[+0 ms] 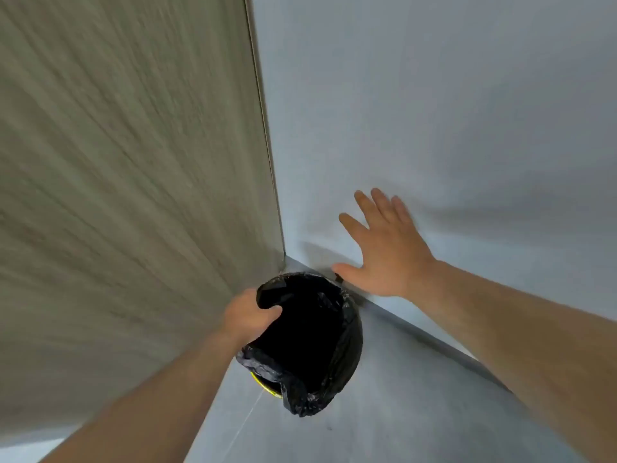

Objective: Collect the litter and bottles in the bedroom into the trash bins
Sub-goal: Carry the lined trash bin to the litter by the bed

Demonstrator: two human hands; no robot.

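Observation:
A round trash bin [267, 387] with a yellow rim stands in the corner of the room, lined with a black plastic bag [337, 349] that hangs over its edge. My left hand [248, 315] grips the bag's rim on the bin's left side, thumb hooked inside the opening. Above and to the right of the bin, my right hand [384, 248] hovers with fingers spread, holding nothing. The inside of the bin is dark and its contents cannot be seen.
A wood-grain panel [133, 195] rises on the left and a pale grey wall [434, 111] on the right, meeting just behind the bin. Grey floor [400, 412] stretches toward me. A small dark object [339, 279] sits at the wall's base.

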